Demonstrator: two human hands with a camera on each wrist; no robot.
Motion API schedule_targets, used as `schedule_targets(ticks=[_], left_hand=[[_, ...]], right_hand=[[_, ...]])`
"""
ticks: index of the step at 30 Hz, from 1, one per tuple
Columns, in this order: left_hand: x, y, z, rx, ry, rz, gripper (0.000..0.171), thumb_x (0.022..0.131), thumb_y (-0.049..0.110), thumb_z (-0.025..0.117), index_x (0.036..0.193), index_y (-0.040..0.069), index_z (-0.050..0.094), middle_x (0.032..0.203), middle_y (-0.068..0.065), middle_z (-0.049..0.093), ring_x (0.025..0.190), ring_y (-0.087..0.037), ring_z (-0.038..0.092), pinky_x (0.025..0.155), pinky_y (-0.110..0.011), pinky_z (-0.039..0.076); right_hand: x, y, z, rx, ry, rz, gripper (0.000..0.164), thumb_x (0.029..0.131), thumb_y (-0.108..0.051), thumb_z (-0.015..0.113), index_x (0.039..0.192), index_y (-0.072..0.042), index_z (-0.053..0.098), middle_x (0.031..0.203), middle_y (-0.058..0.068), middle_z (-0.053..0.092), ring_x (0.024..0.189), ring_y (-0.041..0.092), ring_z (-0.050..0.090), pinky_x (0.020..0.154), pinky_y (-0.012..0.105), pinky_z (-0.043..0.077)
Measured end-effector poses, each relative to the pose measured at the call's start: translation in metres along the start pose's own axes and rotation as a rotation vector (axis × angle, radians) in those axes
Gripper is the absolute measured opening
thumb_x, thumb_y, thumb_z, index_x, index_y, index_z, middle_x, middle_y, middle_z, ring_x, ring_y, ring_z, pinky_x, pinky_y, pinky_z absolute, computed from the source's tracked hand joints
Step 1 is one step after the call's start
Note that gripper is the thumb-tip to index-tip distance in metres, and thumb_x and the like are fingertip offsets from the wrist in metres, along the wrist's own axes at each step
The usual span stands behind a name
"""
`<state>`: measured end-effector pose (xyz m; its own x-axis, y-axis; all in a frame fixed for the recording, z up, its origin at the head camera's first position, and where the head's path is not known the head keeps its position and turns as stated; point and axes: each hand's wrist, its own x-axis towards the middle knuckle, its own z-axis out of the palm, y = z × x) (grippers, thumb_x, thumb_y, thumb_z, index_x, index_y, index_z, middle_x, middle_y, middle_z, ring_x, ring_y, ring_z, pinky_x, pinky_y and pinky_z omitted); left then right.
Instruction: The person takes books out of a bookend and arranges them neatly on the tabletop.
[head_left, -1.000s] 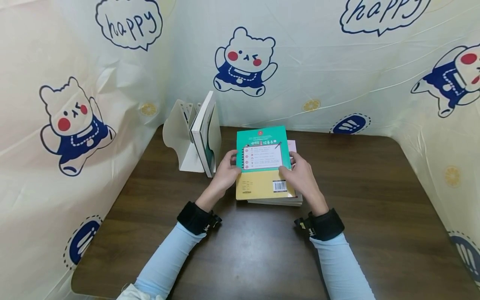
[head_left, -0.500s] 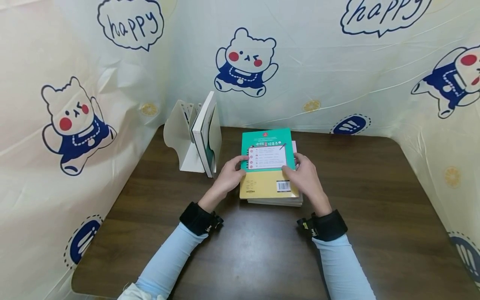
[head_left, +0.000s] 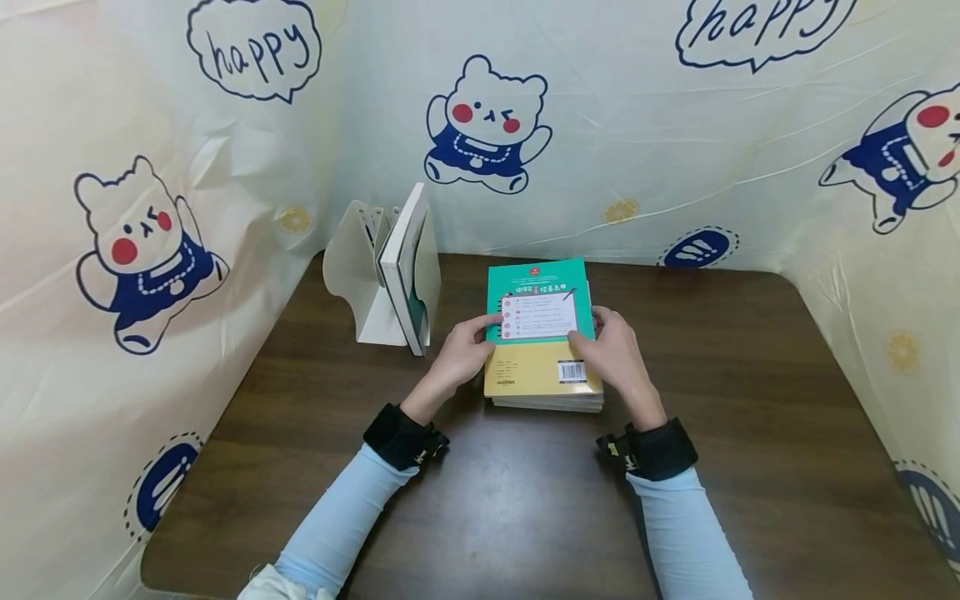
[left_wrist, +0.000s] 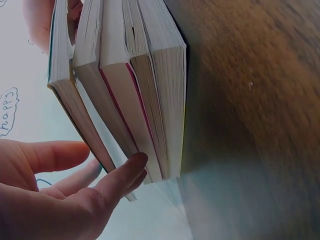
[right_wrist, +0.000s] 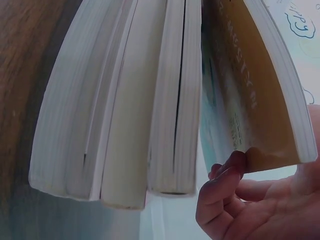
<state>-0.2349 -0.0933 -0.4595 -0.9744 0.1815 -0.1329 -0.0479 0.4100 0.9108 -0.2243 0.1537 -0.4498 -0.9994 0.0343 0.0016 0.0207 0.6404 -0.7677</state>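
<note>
A green-and-yellow book lies over a stack of books, with its barcode side up. My left hand pinches its left edge. In the left wrist view, fingers show on both sides of the book's edge, and one fingertip overlaps the side of the stack. My right hand grips the right edge, thumb on the cover, other fingers curled underneath. A narrow gap separates this book from the stack in both wrist views.
A white book rack stands on the brown table, left of the stack. A thick white book leans in it. Behind the table hangs a pale sheet printed with bears.
The green-and-yellow book has shifted right and come more nearly in line with the stack, carried by both hands. My left fingers have changed place along its edge.
</note>
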Motion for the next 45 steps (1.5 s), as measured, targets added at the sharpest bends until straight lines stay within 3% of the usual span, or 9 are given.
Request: schedule_targets(ticks=[4, 10, 19, 27, 37, 45], left_hand=[[0.000, 0.000, 0.001, 0.006, 0.000, 0.001, 0.051, 0.102, -0.003, 0.053, 0.152, 0.007, 0.052, 0.157, -0.019, 0.050, 0.120, -0.033, 0.056, 0.092, -0.039, 0.049], [0.001, 0.001, 0.004, 0.036, -0.007, 0.009, 0.051, 0.102, -0.002, 0.054, 0.152, 0.007, 0.052, 0.155, -0.020, 0.051, 0.117, -0.034, 0.057, 0.094, -0.041, 0.049], [0.001, 0.001, 0.008, 0.053, -0.020, 0.009, 0.052, 0.102, -0.003, 0.053, 0.153, 0.008, 0.051, 0.157, -0.019, 0.050, 0.116, -0.035, 0.055, 0.082, -0.037, 0.043], [0.002, -0.003, 0.010, 0.083, -0.024, 0.005, 0.053, 0.102, -0.003, 0.053, 0.153, 0.009, 0.052, 0.159, -0.019, 0.048, 0.121, -0.034, 0.054, 0.099, -0.044, 0.048], [0.002, -0.006, 0.012, 0.106, -0.026, 0.017, 0.053, 0.102, -0.001, 0.054, 0.154, 0.010, 0.051, 0.163, -0.018, 0.046, 0.121, -0.033, 0.054, 0.099, -0.044, 0.047], [0.002, -0.004, 0.013, 0.126, -0.022, 0.038, 0.052, 0.103, -0.001, 0.053, 0.154, 0.008, 0.051, 0.166, -0.019, 0.041, 0.133, -0.029, 0.051, 0.114, -0.050, 0.045]], right_hand=[[0.001, 0.002, -0.001, -0.010, -0.002, 0.001, 0.064, 0.096, -0.024, 0.063, 0.146, 0.011, 0.046, 0.121, 0.028, 0.056, 0.105, 0.040, 0.052, 0.088, 0.050, 0.047], [0.002, 0.005, -0.002, -0.024, -0.008, 0.010, 0.065, 0.096, -0.023, 0.064, 0.148, 0.011, 0.044, 0.124, 0.028, 0.056, 0.107, 0.041, 0.051, 0.091, 0.052, 0.048], [0.002, 0.007, -0.004, -0.046, -0.039, 0.033, 0.066, 0.097, -0.022, 0.063, 0.150, 0.011, 0.042, 0.128, 0.030, 0.055, 0.110, 0.042, 0.051, 0.095, 0.055, 0.049], [0.002, 0.009, -0.004, -0.057, -0.047, 0.047, 0.067, 0.096, -0.023, 0.063, 0.151, 0.010, 0.041, 0.130, 0.030, 0.055, 0.112, 0.042, 0.052, 0.096, 0.056, 0.051], [-0.001, 0.010, -0.003, -0.066, -0.061, 0.060, 0.067, 0.098, -0.022, 0.062, 0.152, 0.011, 0.039, 0.134, 0.032, 0.054, 0.114, 0.043, 0.051, 0.101, 0.059, 0.051], [-0.001, 0.010, -0.004, -0.082, -0.060, 0.060, 0.067, 0.098, -0.022, 0.062, 0.151, 0.012, 0.039, 0.134, 0.032, 0.054, 0.114, 0.043, 0.051, 0.100, 0.058, 0.050]])
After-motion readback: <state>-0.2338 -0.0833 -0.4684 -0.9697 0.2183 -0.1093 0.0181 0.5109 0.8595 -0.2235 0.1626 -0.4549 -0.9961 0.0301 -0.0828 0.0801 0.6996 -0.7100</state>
